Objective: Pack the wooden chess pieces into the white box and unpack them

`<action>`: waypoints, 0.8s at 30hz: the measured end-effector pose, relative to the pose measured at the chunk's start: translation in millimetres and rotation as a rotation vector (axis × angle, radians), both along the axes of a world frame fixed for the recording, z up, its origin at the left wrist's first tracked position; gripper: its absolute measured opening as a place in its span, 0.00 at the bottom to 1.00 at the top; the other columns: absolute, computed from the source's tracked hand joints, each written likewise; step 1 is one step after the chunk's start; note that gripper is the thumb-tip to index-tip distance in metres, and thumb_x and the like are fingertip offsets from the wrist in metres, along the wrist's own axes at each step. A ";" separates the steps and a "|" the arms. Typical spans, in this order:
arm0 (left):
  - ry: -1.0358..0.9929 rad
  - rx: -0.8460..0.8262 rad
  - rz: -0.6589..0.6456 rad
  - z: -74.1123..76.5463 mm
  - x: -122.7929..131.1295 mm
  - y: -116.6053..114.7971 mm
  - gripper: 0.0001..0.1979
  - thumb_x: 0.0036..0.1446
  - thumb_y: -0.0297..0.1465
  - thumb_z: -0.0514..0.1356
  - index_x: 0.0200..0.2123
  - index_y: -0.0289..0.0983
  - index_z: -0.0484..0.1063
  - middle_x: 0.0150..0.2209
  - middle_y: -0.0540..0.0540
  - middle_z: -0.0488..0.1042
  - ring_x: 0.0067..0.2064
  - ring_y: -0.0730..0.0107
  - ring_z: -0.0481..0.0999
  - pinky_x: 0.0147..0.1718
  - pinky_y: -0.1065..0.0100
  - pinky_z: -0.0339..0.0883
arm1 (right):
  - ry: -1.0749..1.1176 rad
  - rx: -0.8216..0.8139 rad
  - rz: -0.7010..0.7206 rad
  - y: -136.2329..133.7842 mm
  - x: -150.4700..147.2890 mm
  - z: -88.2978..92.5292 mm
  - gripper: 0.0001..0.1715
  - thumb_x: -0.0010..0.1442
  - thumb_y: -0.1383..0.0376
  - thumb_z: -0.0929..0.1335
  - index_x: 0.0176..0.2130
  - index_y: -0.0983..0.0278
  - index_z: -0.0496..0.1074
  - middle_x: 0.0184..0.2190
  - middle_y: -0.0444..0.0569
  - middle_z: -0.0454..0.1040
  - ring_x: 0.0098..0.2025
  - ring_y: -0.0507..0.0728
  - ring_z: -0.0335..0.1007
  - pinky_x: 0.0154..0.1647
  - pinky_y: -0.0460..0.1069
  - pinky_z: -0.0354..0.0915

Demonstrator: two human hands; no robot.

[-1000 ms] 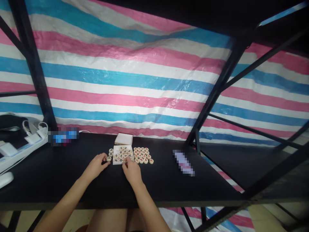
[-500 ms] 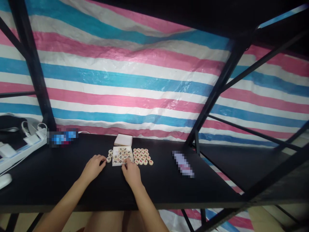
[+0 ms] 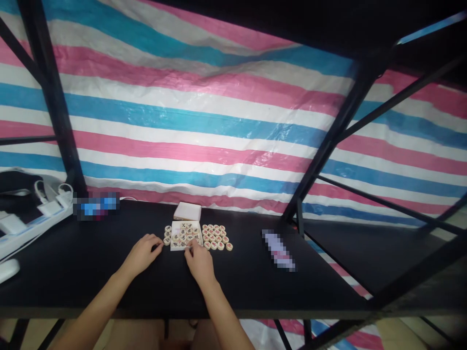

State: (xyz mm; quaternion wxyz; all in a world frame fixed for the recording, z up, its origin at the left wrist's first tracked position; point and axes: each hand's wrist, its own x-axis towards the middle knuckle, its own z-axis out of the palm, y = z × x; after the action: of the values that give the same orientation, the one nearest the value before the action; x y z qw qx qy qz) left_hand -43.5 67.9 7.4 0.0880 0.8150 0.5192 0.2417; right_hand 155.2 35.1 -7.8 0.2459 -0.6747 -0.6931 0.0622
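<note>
A small white box (image 3: 174, 246) lies on the black table (image 3: 109, 272) and is filled with round xiangqi pieces (image 3: 186, 233). Its white lid (image 3: 187, 211) lies just behind it. A block of red-marked pieces (image 3: 217, 236) sits to the right of the box, and a few loose pieces (image 3: 167, 234) to its left. My left hand (image 3: 142, 253) rests on the table with curled fingers, its fingertips by the loose pieces. My right hand (image 3: 199, 261) pinches at the box's front edge. What either hand holds is too small to see.
A white power strip with plugged chargers (image 3: 40, 214) runs along the left edge, with a white object (image 3: 7, 270) in front of it. Blurred items lie at back left (image 3: 95, 206) and right of centre (image 3: 279, 249). Black frame posts (image 3: 54, 107) (image 3: 321, 150) stand against a striped tarp (image 3: 219, 121).
Both hands stay almost where they were. My left fingers have drawn a little closer together beside the loose pieces.
</note>
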 end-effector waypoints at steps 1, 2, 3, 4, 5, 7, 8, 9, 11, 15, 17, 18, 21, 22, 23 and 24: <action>-0.009 -0.002 -0.022 -0.1 0.0 -0.8 0.13 0.58 0.33 0.50 0.31 0.40 0.75 0.33 0.47 0.75 0.38 0.62 0.71 0.42 0.64 0.63 | 0.001 -0.003 -0.002 -0.1 0.1 0.1 0.07 0.61 0.65 0.61 0.39 0.61 0.68 0.28 0.45 0.75 0.31 0.55 0.73 0.28 0.44 0.55; -0.015 -0.005 -0.047 -0.6 -0.2 -1.4 0.13 0.58 0.33 0.50 0.31 0.40 0.75 0.33 0.47 0.75 0.38 0.62 0.70 0.41 0.65 0.63 | 0.002 -0.006 -0.003 -0.3 0.1 0.4 0.07 0.61 0.65 0.61 0.39 0.61 0.68 0.28 0.45 0.75 0.31 0.55 0.73 0.28 0.44 0.55; -0.018 -0.008 -0.074 -1.6 -0.4 -1.6 0.14 0.58 0.34 0.50 0.32 0.40 0.76 0.33 0.47 0.75 0.38 0.62 0.70 0.41 0.65 0.63 | 0.006 -0.008 0.002 -0.4 0.2 0.8 0.07 0.61 0.65 0.61 0.39 0.61 0.68 0.28 0.45 0.75 0.31 0.54 0.73 0.28 0.44 0.55; -0.021 -0.007 -0.097 -2.8 -0.8 -1.6 0.14 0.59 0.34 0.51 0.33 0.41 0.76 0.33 0.47 0.75 0.38 0.62 0.70 0.41 0.65 0.63 | 0.010 -0.009 0.006 -0.5 0.2 1.1 0.07 0.61 0.65 0.61 0.39 0.61 0.68 0.28 0.44 0.75 0.30 0.54 0.72 0.28 0.44 0.55; -0.024 -0.004 -0.117 -4.3 -1.2 -1.3 0.14 0.59 0.34 0.51 0.35 0.41 0.76 0.33 0.46 0.75 0.38 0.62 0.70 0.42 0.64 0.63 | 0.014 -0.007 0.011 -0.6 0.3 1.5 0.07 0.61 0.65 0.61 0.39 0.61 0.68 0.28 0.44 0.75 0.30 0.54 0.72 0.28 0.44 0.54; -0.036 0.008 -0.138 -7.2 -2.1 0.0 0.14 0.59 0.35 0.52 0.38 0.41 0.77 0.35 0.46 0.76 0.38 0.62 0.70 0.42 0.64 0.63 | 0.022 -0.003 0.014 -0.5 0.5 1.8 0.07 0.60 0.65 0.62 0.39 0.61 0.68 0.27 0.44 0.75 0.30 0.54 0.72 0.28 0.44 0.54; -0.038 0.011 -0.144 -8.3 -2.4 0.8 0.14 0.58 0.35 0.52 0.39 0.41 0.77 0.35 0.46 0.76 0.39 0.62 0.70 0.43 0.63 0.63 | 0.027 -0.002 0.010 -0.3 0.6 1.8 0.07 0.60 0.65 0.62 0.39 0.61 0.68 0.27 0.44 0.75 0.30 0.54 0.72 0.28 0.44 0.54; -0.039 0.013 -0.147 -9.1 -2.6 1.6 0.14 0.58 0.35 0.52 0.40 0.41 0.77 0.36 0.46 0.76 0.39 0.62 0.70 0.43 0.63 0.63 | 0.031 -0.004 0.008 -0.1 0.8 1.7 0.07 0.60 0.65 0.62 0.39 0.61 0.68 0.27 0.44 0.75 0.30 0.54 0.72 0.28 0.44 0.54; -0.033 0.014 -0.151 -9.7 -2.7 2.9 0.14 0.58 0.35 0.53 0.42 0.42 0.77 0.36 0.46 0.75 0.39 0.62 0.71 0.43 0.63 0.63 | 0.041 -0.011 0.004 0.2 1.1 1.0 0.07 0.60 0.65 0.62 0.39 0.61 0.68 0.27 0.44 0.75 0.30 0.54 0.72 0.28 0.44 0.54; -0.026 0.017 -0.150 -9.9 -2.9 3.1 0.15 0.58 0.35 0.53 0.43 0.42 0.76 0.36 0.46 0.75 0.40 0.61 0.70 0.43 0.63 0.63 | 0.049 -0.009 0.016 0.8 2.0 -1.5 0.08 0.60 0.65 0.62 0.40 0.61 0.68 0.27 0.44 0.75 0.30 0.54 0.72 0.29 0.44 0.55; -0.024 0.021 -0.155 -10.3 -3.5 2.1 0.14 0.58 0.35 0.52 0.42 0.41 0.76 0.36 0.46 0.75 0.40 0.62 0.70 0.43 0.63 0.62 | 0.045 0.000 0.019 1.1 2.4 -2.8 0.08 0.60 0.65 0.62 0.40 0.61 0.68 0.27 0.44 0.75 0.30 0.55 0.71 0.29 0.44 0.55; -0.025 0.026 -0.154 -10.3 -3.6 1.5 0.14 0.59 0.35 0.52 0.41 0.41 0.76 0.36 0.46 0.75 0.39 0.62 0.70 0.44 0.63 0.62 | 0.043 0.003 0.018 1.2 2.6 -3.4 0.08 0.60 0.65 0.62 0.40 0.61 0.68 0.27 0.45 0.75 0.30 0.55 0.71 0.29 0.44 0.55; -0.024 0.047 -0.131 -6.8 -1.4 1.2 0.15 0.60 0.35 0.50 0.37 0.41 0.76 0.35 0.47 0.75 0.38 0.63 0.70 0.43 0.63 0.62 | 0.042 0.008 0.016 1.8 3.0 -4.3 0.08 0.60 0.65 0.62 0.39 0.61 0.68 0.27 0.45 0.75 0.30 0.55 0.71 0.28 0.44 0.54; -0.015 0.057 -0.116 -3.7 1.0 2.1 0.15 0.60 0.35 0.50 0.37 0.41 0.76 0.34 0.46 0.75 0.38 0.63 0.70 0.42 0.64 0.62 | 0.042 0.007 0.019 2.0 3.2 -4.5 0.08 0.60 0.65 0.62 0.39 0.61 0.68 0.27 0.45 0.75 0.30 0.55 0.71 0.28 0.44 0.54; 0.003 0.068 -0.102 0.5 4.3 3.6 0.15 0.60 0.35 0.50 0.37 0.40 0.76 0.34 0.46 0.75 0.38 0.62 0.70 0.40 0.64 0.63 | 0.042 0.007 0.021 2.3 3.3 -4.7 0.08 0.60 0.65 0.62 0.39 0.61 0.68 0.27 0.45 0.75 0.30 0.55 0.71 0.28 0.44 0.54; 0.032 0.079 -0.086 5.6 8.7 5.8 0.15 0.60 0.35 0.49 0.38 0.40 0.76 0.33 0.46 0.74 0.38 0.61 0.70 0.39 0.65 0.63 | 0.040 0.008 0.025 2.6 3.4 -4.9 0.08 0.60 0.65 0.62 0.39 0.61 0.68 0.27 0.45 0.75 0.30 0.55 0.71 0.28 0.44 0.54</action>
State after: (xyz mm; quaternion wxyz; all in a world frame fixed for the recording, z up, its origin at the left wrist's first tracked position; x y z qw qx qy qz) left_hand -34.8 73.7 13.0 0.0578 0.8431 0.4751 0.2452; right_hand 158.7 37.7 -12.8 0.2615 -0.6636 -0.6967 0.0762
